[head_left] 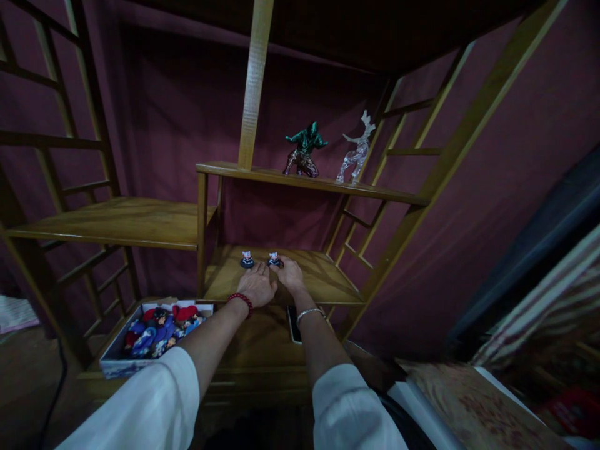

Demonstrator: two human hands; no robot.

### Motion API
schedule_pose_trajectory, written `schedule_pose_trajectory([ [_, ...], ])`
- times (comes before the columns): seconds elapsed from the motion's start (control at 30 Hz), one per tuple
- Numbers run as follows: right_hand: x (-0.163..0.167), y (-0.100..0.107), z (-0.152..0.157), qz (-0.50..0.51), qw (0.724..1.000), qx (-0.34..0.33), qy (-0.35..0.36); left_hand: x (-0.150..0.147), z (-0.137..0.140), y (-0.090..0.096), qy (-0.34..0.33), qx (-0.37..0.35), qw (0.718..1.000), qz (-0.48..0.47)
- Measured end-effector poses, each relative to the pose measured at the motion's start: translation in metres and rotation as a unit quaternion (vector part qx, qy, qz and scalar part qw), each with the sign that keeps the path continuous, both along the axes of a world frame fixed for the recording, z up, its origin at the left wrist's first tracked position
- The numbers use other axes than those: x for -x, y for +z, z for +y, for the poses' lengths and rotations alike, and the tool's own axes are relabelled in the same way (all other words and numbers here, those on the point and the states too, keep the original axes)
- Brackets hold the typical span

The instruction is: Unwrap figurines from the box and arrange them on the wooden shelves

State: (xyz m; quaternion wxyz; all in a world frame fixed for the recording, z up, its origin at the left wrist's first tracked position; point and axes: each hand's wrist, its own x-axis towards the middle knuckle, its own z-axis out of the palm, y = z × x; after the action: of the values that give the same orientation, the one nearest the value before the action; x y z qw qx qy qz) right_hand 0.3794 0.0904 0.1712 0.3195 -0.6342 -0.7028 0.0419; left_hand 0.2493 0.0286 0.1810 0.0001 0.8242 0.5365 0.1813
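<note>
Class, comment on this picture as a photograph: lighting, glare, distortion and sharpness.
Head view: dim overall, nearly black under the top panel; faint glare on the middle post; the right-hand upright leans strongly, probably wide-angle distortion; the two small figurines by the hands look soft, fine details too small to tell.

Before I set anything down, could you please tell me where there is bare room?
The left shelf looks bare between the left lattice and the post; so does the figurine shelf between the right hand and the right lattice. It is crowded around the two small figurines and inside the box.
</note>
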Motion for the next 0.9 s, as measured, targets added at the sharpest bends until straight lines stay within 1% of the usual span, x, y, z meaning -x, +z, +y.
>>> schedule_pose_trajectory([
  [0.1,0.000,0.000,0.000,0.000,1.000,-0.001,0.001,0.000,0.000,0.000,0.002,0.007,1.000,-0.001],
  [0.3,0.000,0.001,-0.003,0.000,1.000,0.001,0.001,0.000,0.002,-0.004,-0.005,-0.009,1.000,-0.003],
  [0.5,0.001,0.002,-0.004,-0.012,1.000,0.005,-0.007,0.001,0.002,-0.003,-0.001,-0.010,1.000,0.010],
  [0.73,0.005,0.009,-0.012,-0.020,1.000,0.019,-0.014,0.001,0.002,-0.004,-0.002,-0.025,1.000,0.011],
  [0.9,0.006,0.010,-0.014,0.020,0.999,0.032,-0.027,0.002,0.000,-0.004,0.004,-0.044,0.999,0.002],
])
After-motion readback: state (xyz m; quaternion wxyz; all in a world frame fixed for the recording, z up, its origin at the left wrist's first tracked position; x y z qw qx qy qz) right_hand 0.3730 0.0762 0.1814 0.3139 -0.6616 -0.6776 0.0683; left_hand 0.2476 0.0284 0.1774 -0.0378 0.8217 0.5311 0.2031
